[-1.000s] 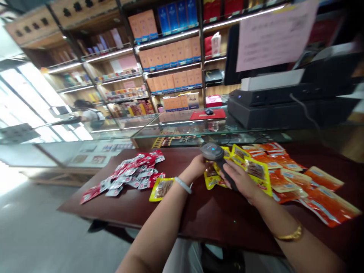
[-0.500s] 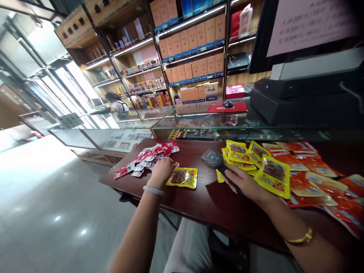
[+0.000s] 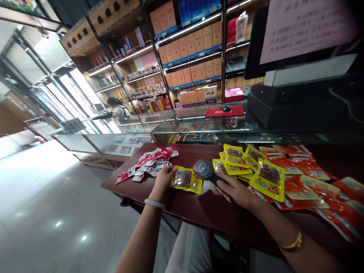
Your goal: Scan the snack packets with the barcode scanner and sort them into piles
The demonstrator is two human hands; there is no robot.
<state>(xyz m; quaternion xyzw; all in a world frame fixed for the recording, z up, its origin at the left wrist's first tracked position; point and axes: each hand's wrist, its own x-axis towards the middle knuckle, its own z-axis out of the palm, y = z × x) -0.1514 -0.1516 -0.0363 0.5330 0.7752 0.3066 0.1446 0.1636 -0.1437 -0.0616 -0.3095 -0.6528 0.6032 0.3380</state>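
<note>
My left hand [image 3: 164,179] pinches the left end of a yellow snack packet [image 3: 184,179] with a clear window showing brown strips. In my right hand [image 3: 235,192] is a dark handheld barcode scanner [image 3: 203,169], fingers wrapped round its handle. The scanner's head points left and sits just beside the packet's right end. Left of my left hand lies a heap of small red and white sachets [image 3: 150,163]. Beyond my right hand, more yellow packets [image 3: 234,159] are piled, with one larger-looking packet [image 3: 269,178] on the near side.
Orange-red packets [image 3: 307,182] spread over the right of the dark wooden table [image 3: 193,210]. Behind it runs a glass display counter [image 3: 170,125] with a mouse [image 3: 226,108] on a red mat. A black machine [image 3: 298,106] stands right. Another person [image 3: 121,110] is far left.
The scanner has moved left, close to the yellow packet. My left hand now grips that packet's end, and the packet has turned slightly. The whole view has shifted a little.
</note>
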